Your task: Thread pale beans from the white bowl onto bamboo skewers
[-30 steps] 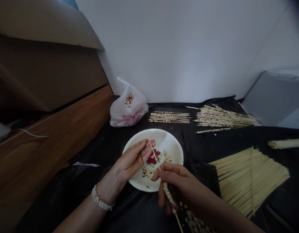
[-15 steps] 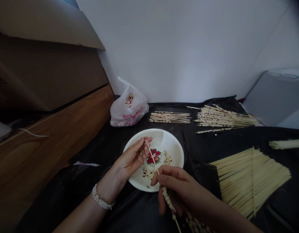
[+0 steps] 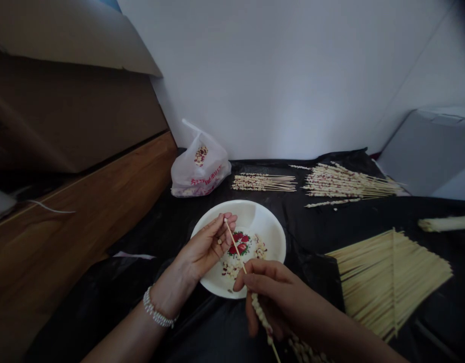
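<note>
My right hand (image 3: 273, 285) pinches a thin wooden skewer (image 3: 235, 243), which slants up to the left. Cream kernels with some dark red are threaded along its lower part (image 3: 260, 315), below my fingers. At the skewer's upper tip, my left hand (image 3: 207, 244) holds a small pale kernel (image 3: 225, 220) between thumb and fingertips. Another kernel (image 3: 219, 241) rests against the curled fingers of that hand. Beneath both hands is a white bowl (image 3: 268, 214) with a red strawberry print and loose cream-and-red kernels (image 3: 230, 269) at its bottom.
Behind the bowl stand a white plastic bag (image 3: 202, 174) and a small row of loaded skewers (image 3: 262, 182). A larger pile of loaded skewers (image 3: 338, 182) is at the back right. Bare skewers (image 3: 383, 282) lie fanned out at right. Cardboard (image 3: 73, 111) rises at left.
A pale kernel now shows at the skewer's tip in my left fingertips, and another is visible against the fingers. Both hands have hardly moved.
</note>
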Action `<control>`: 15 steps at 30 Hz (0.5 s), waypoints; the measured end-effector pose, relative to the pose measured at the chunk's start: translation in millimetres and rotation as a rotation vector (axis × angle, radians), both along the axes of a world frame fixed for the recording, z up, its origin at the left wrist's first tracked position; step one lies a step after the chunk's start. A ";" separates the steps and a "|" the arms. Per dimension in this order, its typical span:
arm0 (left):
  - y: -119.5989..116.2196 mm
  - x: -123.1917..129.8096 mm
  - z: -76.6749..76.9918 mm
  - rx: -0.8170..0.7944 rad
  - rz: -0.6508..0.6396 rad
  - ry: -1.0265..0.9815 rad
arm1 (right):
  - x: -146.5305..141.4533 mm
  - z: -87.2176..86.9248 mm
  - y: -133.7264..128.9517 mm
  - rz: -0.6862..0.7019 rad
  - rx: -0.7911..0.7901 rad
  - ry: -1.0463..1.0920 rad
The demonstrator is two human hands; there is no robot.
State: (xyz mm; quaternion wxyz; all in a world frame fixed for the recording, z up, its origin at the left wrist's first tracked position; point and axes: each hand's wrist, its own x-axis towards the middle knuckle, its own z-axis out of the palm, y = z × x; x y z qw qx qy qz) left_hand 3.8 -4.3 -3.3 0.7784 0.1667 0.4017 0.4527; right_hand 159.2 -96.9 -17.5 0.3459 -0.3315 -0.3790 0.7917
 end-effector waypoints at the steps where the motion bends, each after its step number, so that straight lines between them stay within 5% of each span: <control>1: 0.2 -0.2 -0.5 -0.002 -0.003 0.003 | 0.0 -0.1 -0.6 -0.001 -0.002 -0.001; 15: 2.3 -1.7 -4.1 0.020 -0.012 -0.019 | -0.7 0.3 -2.2 -0.012 0.012 0.009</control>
